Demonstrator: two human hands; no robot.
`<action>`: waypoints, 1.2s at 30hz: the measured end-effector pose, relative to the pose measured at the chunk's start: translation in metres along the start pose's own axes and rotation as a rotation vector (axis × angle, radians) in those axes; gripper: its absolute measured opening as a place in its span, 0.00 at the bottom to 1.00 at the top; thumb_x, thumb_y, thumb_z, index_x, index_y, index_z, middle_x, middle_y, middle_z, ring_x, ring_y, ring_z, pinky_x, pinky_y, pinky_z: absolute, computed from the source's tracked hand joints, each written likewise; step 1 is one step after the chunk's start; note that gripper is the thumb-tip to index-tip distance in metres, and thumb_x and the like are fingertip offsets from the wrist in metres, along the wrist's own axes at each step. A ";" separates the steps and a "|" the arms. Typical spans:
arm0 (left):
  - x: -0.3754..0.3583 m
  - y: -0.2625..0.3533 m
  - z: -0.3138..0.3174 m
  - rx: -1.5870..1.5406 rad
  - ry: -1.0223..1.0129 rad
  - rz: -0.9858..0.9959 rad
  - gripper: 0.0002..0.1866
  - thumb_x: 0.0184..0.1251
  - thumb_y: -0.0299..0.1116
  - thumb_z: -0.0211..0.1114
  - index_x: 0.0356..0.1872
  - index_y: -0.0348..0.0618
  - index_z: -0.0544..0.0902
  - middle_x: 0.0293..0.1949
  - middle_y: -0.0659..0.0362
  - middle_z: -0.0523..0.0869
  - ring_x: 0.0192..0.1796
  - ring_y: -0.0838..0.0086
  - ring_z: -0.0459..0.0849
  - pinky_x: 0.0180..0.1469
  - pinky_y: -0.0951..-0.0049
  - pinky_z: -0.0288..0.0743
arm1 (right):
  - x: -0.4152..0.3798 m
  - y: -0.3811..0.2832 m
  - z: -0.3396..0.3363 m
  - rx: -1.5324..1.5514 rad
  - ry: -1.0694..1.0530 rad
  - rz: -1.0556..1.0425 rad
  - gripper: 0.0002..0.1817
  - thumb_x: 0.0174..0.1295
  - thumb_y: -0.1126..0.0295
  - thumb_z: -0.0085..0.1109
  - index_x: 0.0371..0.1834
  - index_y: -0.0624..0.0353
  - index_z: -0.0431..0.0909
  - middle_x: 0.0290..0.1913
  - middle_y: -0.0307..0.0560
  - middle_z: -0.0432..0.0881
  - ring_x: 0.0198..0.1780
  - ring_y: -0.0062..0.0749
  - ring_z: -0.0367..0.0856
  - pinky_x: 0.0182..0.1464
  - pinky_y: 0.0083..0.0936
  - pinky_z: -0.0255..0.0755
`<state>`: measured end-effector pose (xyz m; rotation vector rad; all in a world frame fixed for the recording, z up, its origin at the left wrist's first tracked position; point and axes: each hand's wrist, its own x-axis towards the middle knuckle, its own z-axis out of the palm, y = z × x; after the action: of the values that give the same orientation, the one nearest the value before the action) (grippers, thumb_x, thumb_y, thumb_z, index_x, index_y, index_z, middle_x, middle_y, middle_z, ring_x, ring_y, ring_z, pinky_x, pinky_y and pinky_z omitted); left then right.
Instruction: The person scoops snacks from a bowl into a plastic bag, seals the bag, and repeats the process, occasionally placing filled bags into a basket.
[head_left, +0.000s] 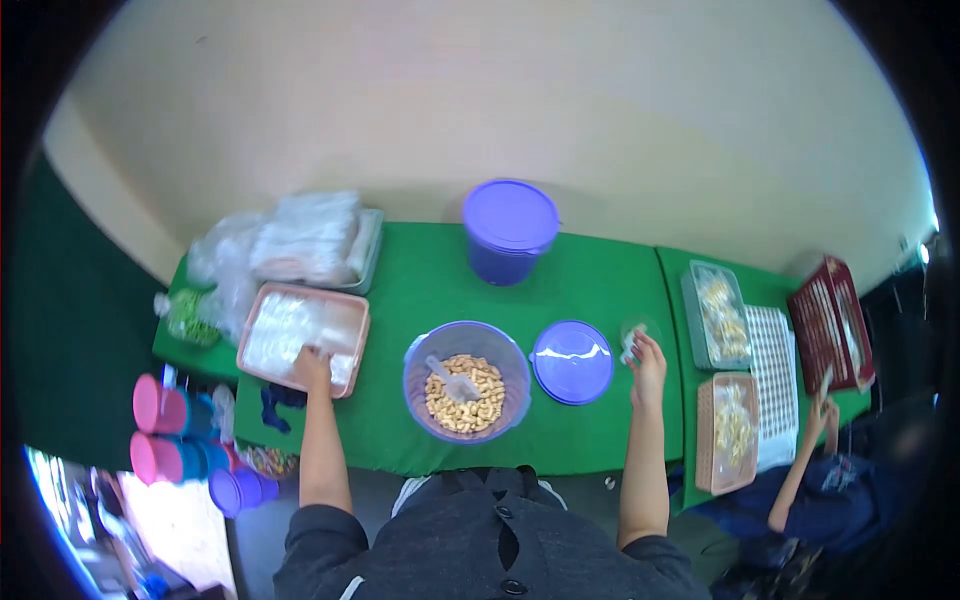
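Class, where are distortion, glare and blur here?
Head view: wide-angle distortion bows the green tabletop, corners go black. Head view: glare streaks the loose purple lid; a lower-left patch is washed out. Head view: the plastic bags look smeared, and the clear item at the right hand is indistinct.

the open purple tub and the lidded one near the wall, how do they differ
The open tub has no lid on and shows pale tan pieces and a scoop inside; the back tub has its lid on, hiding any contents. The open tub looks paler, the back tub deeper purple. Both are round and stand on the green cloth.
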<state>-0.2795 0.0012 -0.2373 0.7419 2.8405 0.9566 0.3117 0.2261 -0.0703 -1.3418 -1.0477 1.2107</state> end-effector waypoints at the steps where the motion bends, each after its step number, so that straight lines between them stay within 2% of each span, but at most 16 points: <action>1: -0.001 0.007 -0.011 0.005 0.007 -0.014 0.17 0.53 0.42 0.72 0.38 0.41 0.85 0.39 0.49 0.87 0.44 0.57 0.85 0.57 0.51 0.69 | -0.002 -0.002 0.002 0.071 -0.012 0.031 0.14 0.67 0.67 0.51 0.53 0.58 0.77 0.52 0.39 0.79 0.51 0.23 0.74 0.47 0.22 0.68; 5: -0.008 0.048 -0.057 0.131 0.055 -0.028 0.11 0.60 0.37 0.67 0.34 0.38 0.87 0.35 0.48 0.87 0.41 0.53 0.85 0.46 0.65 0.77 | -0.014 -0.015 0.021 0.001 -0.054 -0.023 0.13 0.67 0.67 0.52 0.52 0.55 0.78 0.54 0.38 0.79 0.51 0.23 0.73 0.48 0.24 0.69; 8: -0.017 0.065 -0.079 -0.153 0.275 0.108 0.10 0.63 0.35 0.65 0.36 0.38 0.88 0.35 0.46 0.87 0.41 0.58 0.87 0.46 0.62 0.77 | -0.030 -0.025 0.044 -0.057 -0.076 -0.095 0.13 0.68 0.67 0.51 0.52 0.56 0.78 0.52 0.39 0.79 0.49 0.23 0.74 0.48 0.23 0.69; 11: -0.041 0.105 -0.100 -1.137 -0.080 -0.204 0.14 0.68 0.36 0.62 0.50 0.41 0.82 0.45 0.52 0.87 0.46 0.66 0.86 0.46 0.66 0.79 | -0.044 -0.009 0.071 -0.247 -0.185 -0.366 0.14 0.69 0.66 0.50 0.54 0.57 0.77 0.51 0.41 0.79 0.48 0.22 0.75 0.47 0.22 0.70; 12: -0.056 0.120 -0.101 -1.270 -0.159 -0.157 0.20 0.67 0.34 0.64 0.57 0.42 0.73 0.51 0.55 0.83 0.49 0.65 0.85 0.47 0.70 0.79 | -0.064 -0.018 0.089 -0.226 -0.270 -0.330 0.14 0.69 0.66 0.50 0.54 0.58 0.77 0.50 0.42 0.79 0.47 0.22 0.75 0.47 0.21 0.70; 13: -0.079 0.150 -0.112 -1.490 -0.249 -0.194 0.17 0.64 0.30 0.67 0.51 0.43 0.72 0.51 0.55 0.83 0.50 0.65 0.85 0.47 0.69 0.79 | -0.089 -0.033 0.113 -0.205 -0.352 -0.293 0.14 0.69 0.66 0.50 0.54 0.59 0.76 0.49 0.42 0.79 0.46 0.21 0.75 0.47 0.20 0.70; 14: -0.105 0.189 -0.131 -1.494 -0.356 -0.330 0.13 0.62 0.27 0.67 0.43 0.47 0.72 0.48 0.56 0.82 0.50 0.64 0.84 0.49 0.65 0.79 | -0.110 -0.040 0.132 -0.147 -0.487 -0.224 0.14 0.69 0.67 0.52 0.53 0.60 0.77 0.49 0.43 0.78 0.48 0.23 0.74 0.50 0.23 0.69; 17: -0.170 0.225 -0.113 -1.642 -0.635 -0.306 0.16 0.62 0.23 0.66 0.49 0.50 0.73 0.48 0.56 0.82 0.53 0.66 0.82 0.51 0.65 0.78 | -0.158 -0.048 0.171 -0.086 -0.759 -0.238 0.13 0.69 0.68 0.54 0.51 0.64 0.78 0.48 0.44 0.78 0.47 0.23 0.74 0.51 0.22 0.70; 21: -0.208 0.250 -0.125 -1.516 -0.804 -0.176 0.20 0.64 0.28 0.65 0.54 0.48 0.67 0.53 0.56 0.77 0.60 0.66 0.76 0.57 0.62 0.73 | -0.163 -0.050 0.178 0.054 -0.717 -0.200 0.09 0.65 0.74 0.59 0.44 0.68 0.81 0.38 0.41 0.80 0.37 0.20 0.76 0.42 0.18 0.69; 23: -0.204 0.245 -0.134 -1.507 -0.624 -0.316 0.25 0.67 0.29 0.63 0.61 0.48 0.64 0.50 0.55 0.76 0.60 0.66 0.74 0.61 0.59 0.70 | -0.157 -0.055 0.168 0.018 -0.722 -0.176 0.09 0.64 0.74 0.61 0.42 0.68 0.82 0.34 0.40 0.80 0.36 0.20 0.76 0.42 0.18 0.69; 25: -0.164 0.172 -0.095 -1.768 -0.360 -0.325 0.33 0.67 0.29 0.62 0.69 0.53 0.56 0.55 0.54 0.72 0.61 0.65 0.71 0.64 0.56 0.66 | -0.149 -0.059 0.154 -0.018 -0.731 -0.149 0.08 0.62 0.74 0.63 0.41 0.68 0.83 0.30 0.40 0.80 0.35 0.19 0.76 0.41 0.18 0.69; 26: -0.161 0.190 -0.130 -1.700 -0.084 -0.292 0.35 0.68 0.29 0.61 0.70 0.54 0.50 0.62 0.53 0.64 0.64 0.63 0.66 0.64 0.56 0.64 | -0.147 -0.060 0.146 -0.063 -0.724 -0.182 0.08 0.60 0.74 0.64 0.39 0.67 0.84 0.30 0.40 0.80 0.33 0.18 0.75 0.38 0.18 0.68; 28: -0.160 0.205 -0.154 -1.519 0.128 -0.125 0.41 0.63 0.35 0.67 0.70 0.53 0.48 0.67 0.53 0.56 0.67 0.62 0.61 0.66 0.55 0.61 | -0.147 -0.066 0.141 -0.102 -0.711 -0.214 0.07 0.58 0.74 0.66 0.37 0.66 0.85 0.29 0.40 0.80 0.31 0.17 0.75 0.35 0.17 0.67; 30: -0.173 0.218 -0.170 -0.826 0.109 0.538 0.49 0.52 0.41 0.76 0.68 0.54 0.50 0.66 0.53 0.58 0.68 0.61 0.60 0.68 0.52 0.57 | -0.153 -0.072 0.139 -0.178 -0.744 -0.281 0.05 0.56 0.75 0.67 0.32 0.66 0.84 0.26 0.38 0.78 0.28 0.16 0.73 0.32 0.16 0.65; 32: -0.195 0.246 -0.178 -0.696 -0.188 0.793 0.52 0.45 0.40 0.79 0.69 0.55 0.53 0.67 0.51 0.58 0.71 0.54 0.57 0.69 0.46 0.54 | -0.157 -0.055 0.142 -0.129 -0.769 -0.217 0.06 0.55 0.75 0.69 0.27 0.64 0.80 0.26 0.36 0.77 0.28 0.15 0.71 0.30 0.16 0.62; 36: -0.210 0.255 -0.135 -0.452 -0.222 1.194 0.50 0.42 0.40 0.79 0.68 0.54 0.57 0.65 0.51 0.63 0.73 0.52 0.56 0.72 0.43 0.46 | -0.172 -0.067 0.144 -0.188 -0.898 -0.164 0.19 0.51 0.75 0.72 0.17 0.57 0.66 0.23 0.31 0.70 0.26 0.15 0.65 0.27 0.16 0.57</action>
<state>-0.0126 0.0067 -0.0006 2.2980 1.6761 1.3572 0.1492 0.0821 0.0178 -0.7904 -1.8900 1.6577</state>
